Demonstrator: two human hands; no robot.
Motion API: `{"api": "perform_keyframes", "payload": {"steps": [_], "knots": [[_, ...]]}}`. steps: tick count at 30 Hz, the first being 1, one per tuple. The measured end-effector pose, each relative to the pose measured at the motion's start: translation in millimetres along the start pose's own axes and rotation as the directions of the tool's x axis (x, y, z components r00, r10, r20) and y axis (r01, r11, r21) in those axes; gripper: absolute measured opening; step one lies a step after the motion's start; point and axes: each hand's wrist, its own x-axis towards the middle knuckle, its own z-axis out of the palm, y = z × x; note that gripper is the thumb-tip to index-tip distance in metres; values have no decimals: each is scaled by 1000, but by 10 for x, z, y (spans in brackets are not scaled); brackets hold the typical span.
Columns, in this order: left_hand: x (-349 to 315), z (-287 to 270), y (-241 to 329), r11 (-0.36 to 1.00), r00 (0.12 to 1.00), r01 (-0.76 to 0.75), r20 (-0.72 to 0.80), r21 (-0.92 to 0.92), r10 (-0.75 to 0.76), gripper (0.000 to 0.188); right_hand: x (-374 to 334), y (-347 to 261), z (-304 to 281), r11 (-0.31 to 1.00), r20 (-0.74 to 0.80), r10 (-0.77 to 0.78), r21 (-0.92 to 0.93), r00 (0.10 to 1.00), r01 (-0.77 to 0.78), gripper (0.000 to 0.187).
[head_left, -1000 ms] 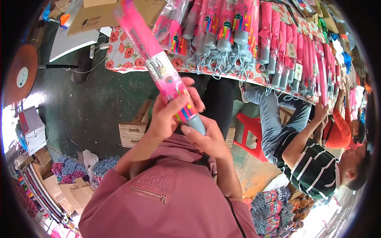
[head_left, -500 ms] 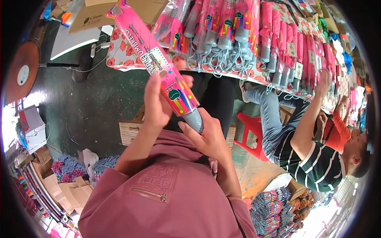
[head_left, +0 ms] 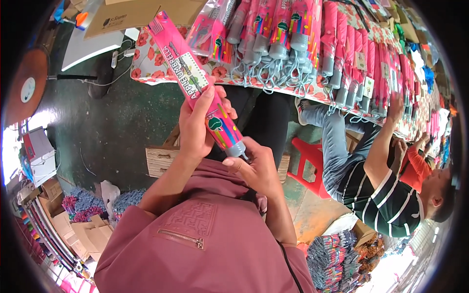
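Note:
A folded umbrella in a slim pink printed sleeve [head_left: 178,61] slants in front of me, its top toward the upper left. My left hand [head_left: 195,127] is wrapped round the sleeve's lower half, thumb on the printed face. The grey handle [head_left: 236,149] shows only as a short end at the sleeve's lower opening. My right hand [head_left: 256,168] is closed at that end, thumb and fingers about the handle's tip and a small grey piece there; its fingers are partly hidden.
Many pink sleeved umbrellas [head_left: 281,29] with grey handles and cord loops lie on a flowered tablecloth [head_left: 156,63]. A flat cardboard box [head_left: 141,19] is at the far left. On the right, a person in a striped shirt [head_left: 386,195] works beside a red stool [head_left: 308,166].
The grey handle has gone deeper into the sleeve, so less of it sticks out. My left hand has shifted its grip, and my right hand has moved to the handle's tip.

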Motion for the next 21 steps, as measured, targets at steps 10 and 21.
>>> {"api": "perform_keyframes", "payload": {"steps": [10,21], "knots": [[-52,34,-43,996,998,53,-24,-77,-55,35,60,-91,188,985,-213,-148,54,966,163,38],[793,207,399,793,1000,-17,28,610,0,40,290,-172,122,994,-133,-81,-78,988,71,42]]}}
